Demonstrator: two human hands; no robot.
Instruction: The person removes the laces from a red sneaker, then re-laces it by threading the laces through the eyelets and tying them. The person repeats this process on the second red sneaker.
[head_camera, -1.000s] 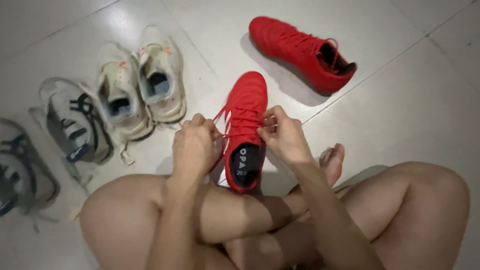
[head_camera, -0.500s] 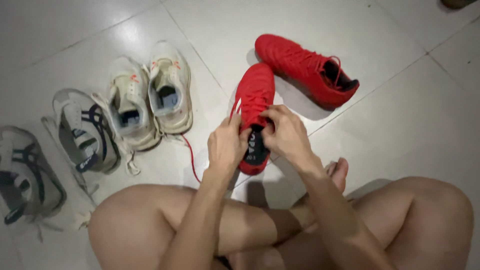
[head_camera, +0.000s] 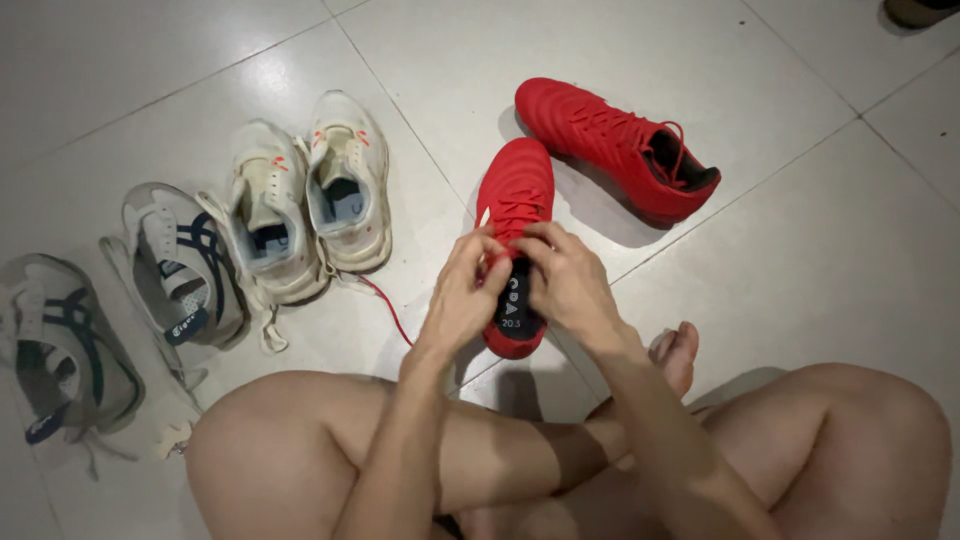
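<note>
Footwear in hand: a red low-cut football boot with quilted stitching across the toe (head_camera: 517, 190), red laces and a dark insole, lying on the pale glossy tiled floor (head_camera: 800, 240) just in front of the person's crossed bare legs, toe pointing away from the camera. A loose red lace end (head_camera: 385, 305) trails from it to the left across the tile.

Count: two red boots; the second matching red boot (head_camera: 610, 145) lies on its side just beyond the first, its toe close to the first's toe, whether touching cannot be told. Two off-white worn mesh trainers with red marks (head_camera: 305, 205) stand side by side to the left. Two grey trainers with dark navy stripes (head_camera: 185, 265) lie further left, apart from each other, laces spread. Six shoes in all.

Hand pose: the left hand (head_camera: 462, 295) and the right hand (head_camera: 568, 280) meet over the boot's opening, forearms reaching forward above the shins. Fingers of both are curled and pinched on the laces at the throat of the boot, fingertips almost touching each other. Neither palm is spread. One bare foot (head_camera: 675, 355) shows beside the right forearm.
</note>
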